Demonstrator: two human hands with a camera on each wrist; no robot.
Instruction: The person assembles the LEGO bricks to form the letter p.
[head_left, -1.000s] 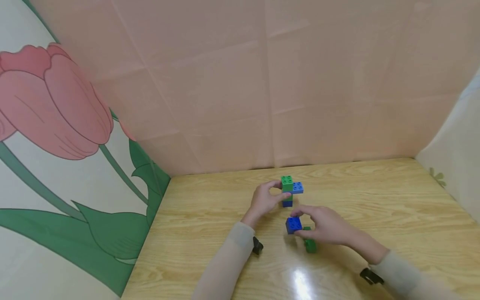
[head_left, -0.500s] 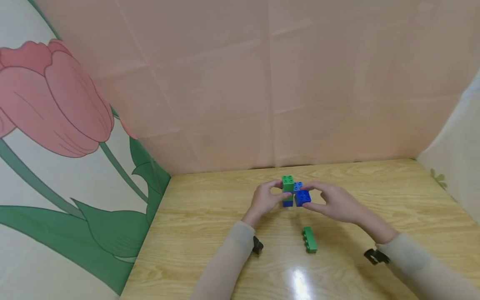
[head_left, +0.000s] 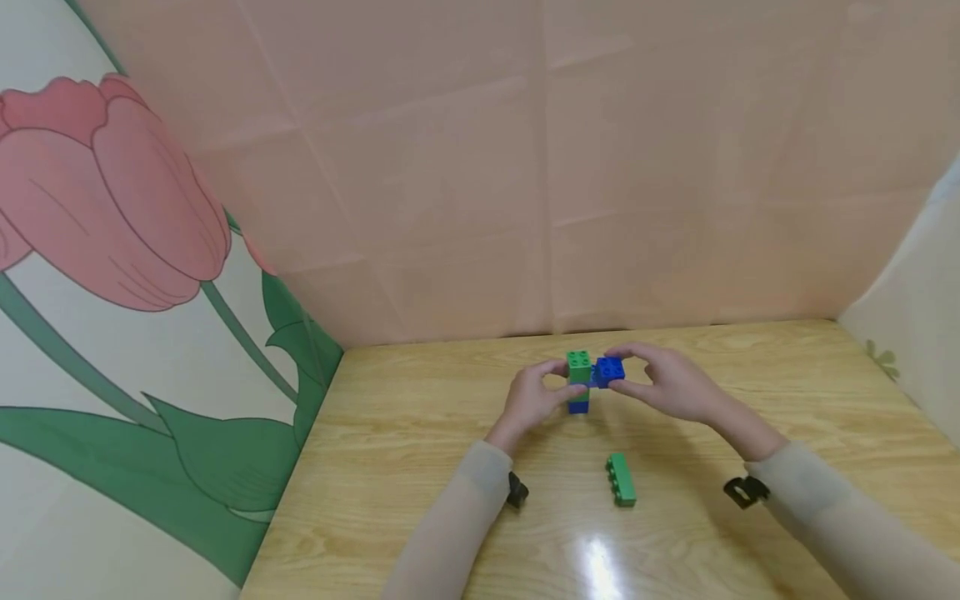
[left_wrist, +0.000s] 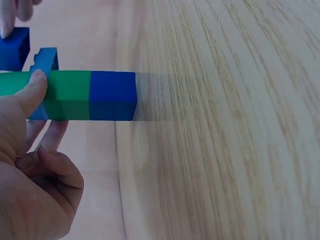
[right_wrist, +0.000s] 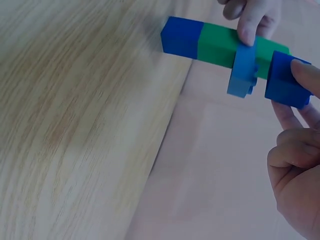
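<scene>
A small tower of toy building bricks (head_left: 578,367) stands upright on the table, dark blue at its foot and green above. From it a lighter blue flat brick (right_wrist: 242,72) juts out to the right, between the green parts. My left hand (head_left: 531,402) grips the tower from the left, its thumb at the level of the flat brick. Between thumb and fingers, my right hand (head_left: 672,386) pinches a dark blue square brick (head_left: 611,372). Both wrist views show this brick over the jutting flat brick's studs, a narrow gap between them.
A long green brick (head_left: 621,481) lies on its side on the wooden table (head_left: 405,433), nearer than the tower. Behind the table hangs a pink cloth (head_left: 450,183). A tulip-printed cloth (head_left: 157,200) hangs at the left.
My right hand has carried the dark blue brick from beside the green brick, away from me, to above the jutting flat brick. My left hand has kept its grip on the tower.
</scene>
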